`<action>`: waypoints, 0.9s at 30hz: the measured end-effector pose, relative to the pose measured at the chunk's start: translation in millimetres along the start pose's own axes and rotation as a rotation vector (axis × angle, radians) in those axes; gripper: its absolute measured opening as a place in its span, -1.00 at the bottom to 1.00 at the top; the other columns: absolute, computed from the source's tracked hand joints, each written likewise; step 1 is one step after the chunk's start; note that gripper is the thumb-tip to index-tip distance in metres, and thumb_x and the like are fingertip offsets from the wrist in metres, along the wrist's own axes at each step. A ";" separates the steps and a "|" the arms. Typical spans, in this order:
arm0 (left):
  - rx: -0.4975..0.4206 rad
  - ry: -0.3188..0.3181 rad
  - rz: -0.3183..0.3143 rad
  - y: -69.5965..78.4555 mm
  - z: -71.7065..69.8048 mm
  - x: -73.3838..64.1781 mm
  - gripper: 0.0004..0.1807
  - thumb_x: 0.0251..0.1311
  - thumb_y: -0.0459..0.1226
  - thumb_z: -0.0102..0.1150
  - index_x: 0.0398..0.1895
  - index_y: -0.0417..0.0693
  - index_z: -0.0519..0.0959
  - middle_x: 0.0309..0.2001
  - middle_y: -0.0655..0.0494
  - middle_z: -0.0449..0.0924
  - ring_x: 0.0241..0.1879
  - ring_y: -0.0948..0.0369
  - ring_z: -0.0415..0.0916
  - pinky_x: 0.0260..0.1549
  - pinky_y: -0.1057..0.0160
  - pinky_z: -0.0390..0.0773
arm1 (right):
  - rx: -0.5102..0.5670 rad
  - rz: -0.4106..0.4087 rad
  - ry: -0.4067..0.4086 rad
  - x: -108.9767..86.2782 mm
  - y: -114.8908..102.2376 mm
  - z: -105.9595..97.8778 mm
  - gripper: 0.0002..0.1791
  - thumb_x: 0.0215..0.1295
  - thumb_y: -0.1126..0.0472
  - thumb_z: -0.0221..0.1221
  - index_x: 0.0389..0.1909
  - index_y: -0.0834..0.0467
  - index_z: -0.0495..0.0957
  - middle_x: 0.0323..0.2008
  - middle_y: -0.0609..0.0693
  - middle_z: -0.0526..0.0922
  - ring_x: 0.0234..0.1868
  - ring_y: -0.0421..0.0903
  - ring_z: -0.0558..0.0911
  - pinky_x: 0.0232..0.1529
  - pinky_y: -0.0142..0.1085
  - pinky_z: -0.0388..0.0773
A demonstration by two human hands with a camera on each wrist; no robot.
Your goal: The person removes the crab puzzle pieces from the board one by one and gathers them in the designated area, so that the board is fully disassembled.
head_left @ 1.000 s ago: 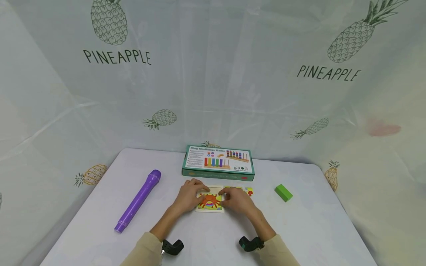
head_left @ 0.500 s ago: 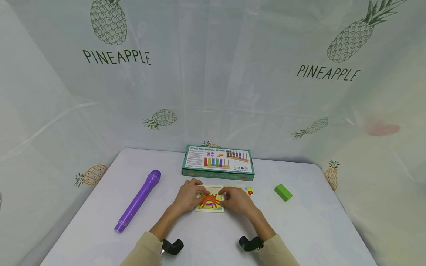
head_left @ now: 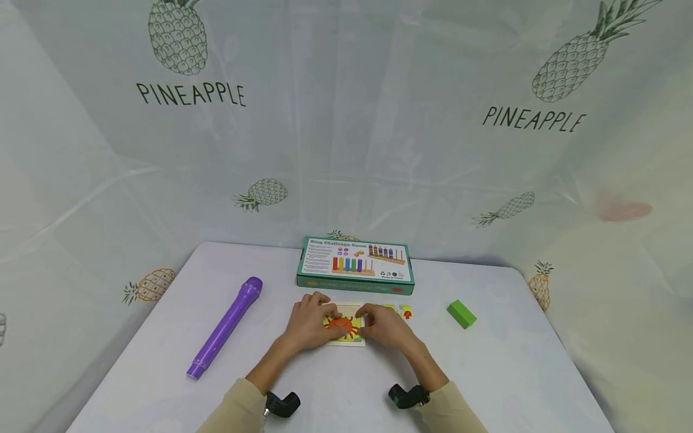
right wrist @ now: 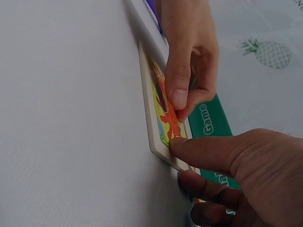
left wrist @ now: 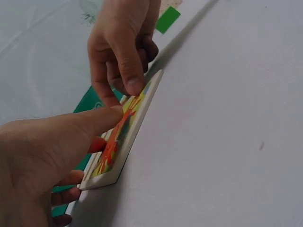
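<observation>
A small crab jigsaw puzzle lies on the white table, its orange crab set in a pale wooden tray. My left hand is at the puzzle's left side, its thumb stretched over the crab and its index finger bent on the puzzle. My right hand holds the opposite side, with the thumb on the picture by the tray's corner and the index finger bent at the edge. Both hands hide parts of the picture. Behind the right hand, a yellow picture piece shows partly.
A green Ring Challenge Game box lies just behind the puzzle. To the left is a long purple tube, and to the right a green block. A pineapple-print curtain hangs behind the table.
My left thumb has slid right and further over the crab, and the left hand has shifted slightly right with it. The right hand stays at its side of the puzzle.
</observation>
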State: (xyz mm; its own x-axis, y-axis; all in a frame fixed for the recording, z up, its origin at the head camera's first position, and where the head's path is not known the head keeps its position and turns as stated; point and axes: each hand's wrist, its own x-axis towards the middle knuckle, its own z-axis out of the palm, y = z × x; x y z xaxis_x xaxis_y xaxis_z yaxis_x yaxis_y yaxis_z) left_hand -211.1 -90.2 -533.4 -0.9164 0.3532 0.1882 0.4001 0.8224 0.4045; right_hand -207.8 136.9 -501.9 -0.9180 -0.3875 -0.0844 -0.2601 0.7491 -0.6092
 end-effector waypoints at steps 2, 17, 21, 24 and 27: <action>0.008 -0.002 -0.018 2.6 1.4 -0.2 -0.61 0.00 0.33 0.33 -0.36 0.34 0.59 0.10 0.06 0.47 0.14 -0.01 0.33 0.07 -0.17 0.32 | 0.008 0.000 -0.002 0.1 0.0 0.0 -0.66 0.19 0.21 0.39 -0.01 0.12 0.64 -0.50 -0.11 0.50 -0.48 -0.16 0.43 -0.47 -0.32 0.34; 0.079 -0.021 -0.032 11.4 2.7 -0.3 -0.50 -0.09 0.38 0.33 -0.26 0.31 0.57 0.09 0.02 0.43 0.14 -0.02 0.29 0.06 -0.19 0.32 | 0.026 -0.006 -0.003 1.0 1.4 1.1 -0.65 0.18 0.21 0.39 -0.01 0.15 0.61 -0.49 -0.10 0.50 -0.48 -0.17 0.43 -0.48 -0.34 0.34; 0.082 -0.017 -0.033 12.4 1.4 -0.5 -0.49 -0.09 0.38 0.33 -0.26 0.31 0.57 0.09 0.03 0.42 0.14 -0.01 0.29 0.06 -0.17 0.32 | 0.026 -0.004 -0.003 1.2 0.7 1.1 -0.66 0.19 0.22 0.38 -0.02 0.14 0.60 -0.50 -0.10 0.50 -0.49 -0.17 0.43 -0.48 -0.35 0.33; 0.081 -0.013 -0.033 13.1 0.7 -0.6 -0.50 -0.10 0.37 0.34 -0.27 0.30 0.57 0.09 0.02 0.43 0.13 -0.02 0.30 0.04 -0.17 0.32 | 0.028 -0.013 0.000 1.3 0.5 1.2 -0.67 0.18 0.23 0.38 -0.02 0.14 0.60 -0.50 -0.11 0.50 -0.49 -0.18 0.43 -0.49 -0.35 0.33; 0.081 -0.017 -0.037 13.9 0.3 -0.7 -0.50 -0.10 0.36 0.35 -0.27 0.30 0.57 0.08 0.01 0.43 0.13 -0.03 0.30 0.03 -0.18 0.32 | 0.037 -0.007 0.003 1.6 0.5 2.0 -0.68 0.18 0.22 0.39 -0.05 0.10 0.58 -0.51 -0.12 0.50 -0.50 -0.19 0.43 -0.50 -0.36 0.33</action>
State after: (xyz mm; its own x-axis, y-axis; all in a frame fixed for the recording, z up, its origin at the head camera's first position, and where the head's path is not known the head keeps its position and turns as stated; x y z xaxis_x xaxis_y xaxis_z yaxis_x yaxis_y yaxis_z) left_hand -204.9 -78.9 -528.1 -0.9308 0.3290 0.1592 0.3645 0.8681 0.3370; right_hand -208.8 135.7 -503.9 -0.9169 -0.3915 -0.0778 -0.2558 0.7260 -0.6383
